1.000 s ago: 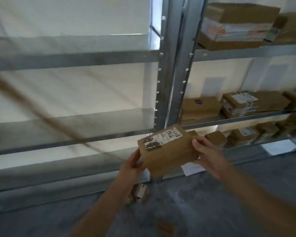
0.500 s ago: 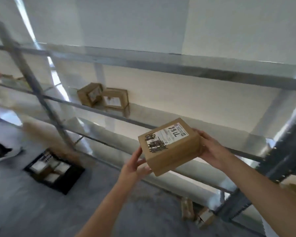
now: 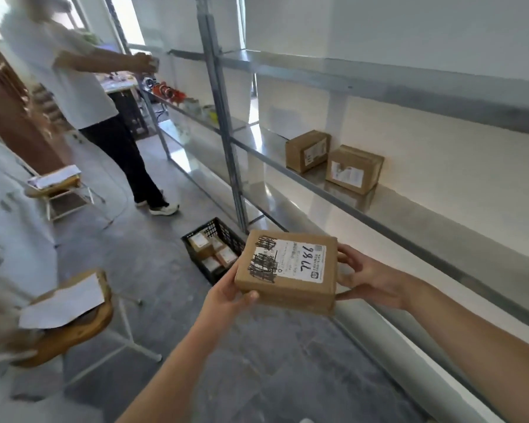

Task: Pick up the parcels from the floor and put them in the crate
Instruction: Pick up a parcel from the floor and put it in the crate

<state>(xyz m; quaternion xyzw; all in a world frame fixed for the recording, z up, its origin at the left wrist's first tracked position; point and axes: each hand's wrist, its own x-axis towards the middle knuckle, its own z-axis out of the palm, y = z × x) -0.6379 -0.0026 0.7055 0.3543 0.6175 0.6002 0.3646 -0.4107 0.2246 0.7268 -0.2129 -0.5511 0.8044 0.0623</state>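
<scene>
Swung left since a moment ago, bringing the black crate (image 3: 213,250) on the floor beside the shelf post into view, nearer than before. Already several small parcels inside; probably one more to go in, others possibly left. Carried in mid-air above the floor: a labelled parcel (image 3: 287,270), clamped between left hand (image 3: 226,296) and right hand (image 3: 368,277), fingers curled round opposite edges.

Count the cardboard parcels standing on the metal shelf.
2: one parcel on the left, the other parcel just right of it, both against the wall. None seem hidden.
</scene>
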